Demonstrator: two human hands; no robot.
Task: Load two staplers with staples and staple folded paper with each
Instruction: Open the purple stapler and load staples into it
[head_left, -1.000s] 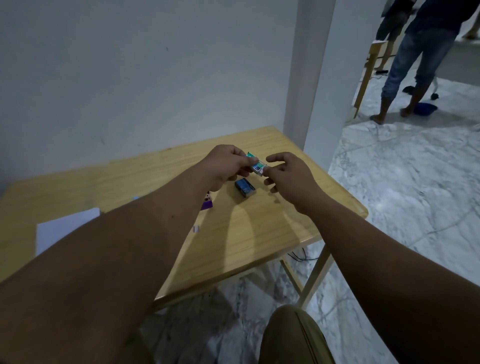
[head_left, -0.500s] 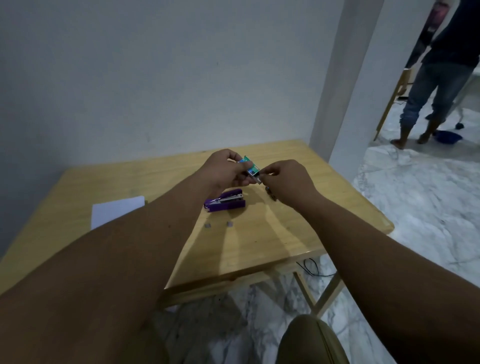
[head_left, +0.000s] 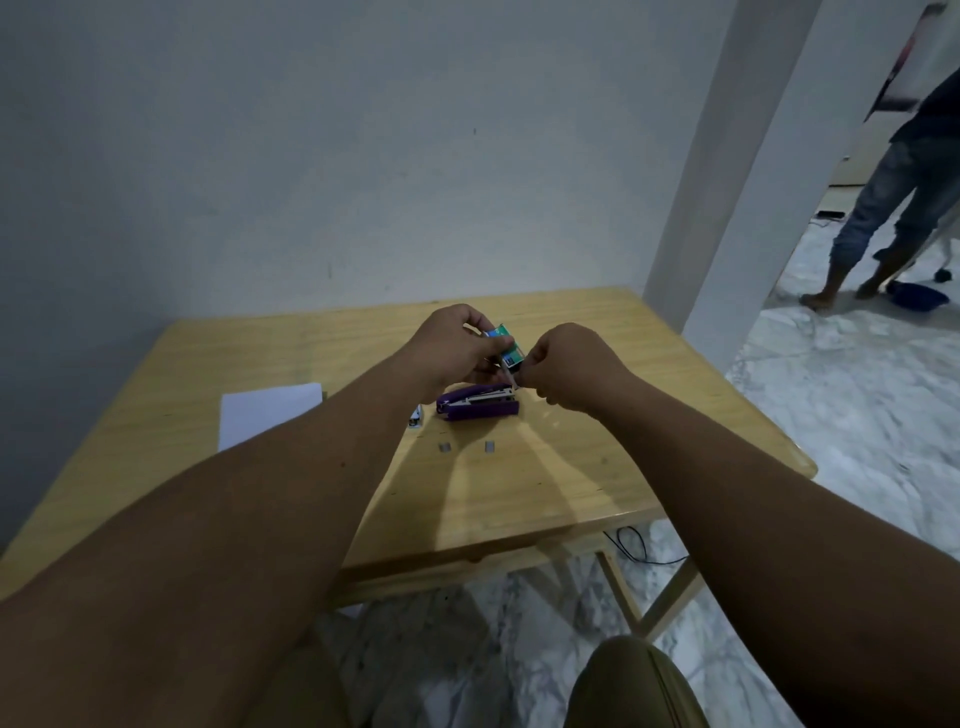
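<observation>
Pinching a green staple box (head_left: 506, 347) whose label is too small to read, the left hand (head_left: 457, 348) is meeting the right hand (head_left: 569, 370), closed on a staple strip (head_left: 508, 375), above the purple stapler (head_left: 478, 402) lying mid-table (head_left: 649, 415), white paper (head_left: 267, 415) nearing its left edge, marble floor (head_left: 857, 405) beyond.

Left forearm (head_left: 218, 525) covering lower right corner of white paper (head_left: 267, 418) and most of small item (head_left: 415, 415) at centre. Staple box (head_left: 506, 349) print unreadable. Bystander (head_left: 904, 197) cropped at upper right edge, blurred.
</observation>
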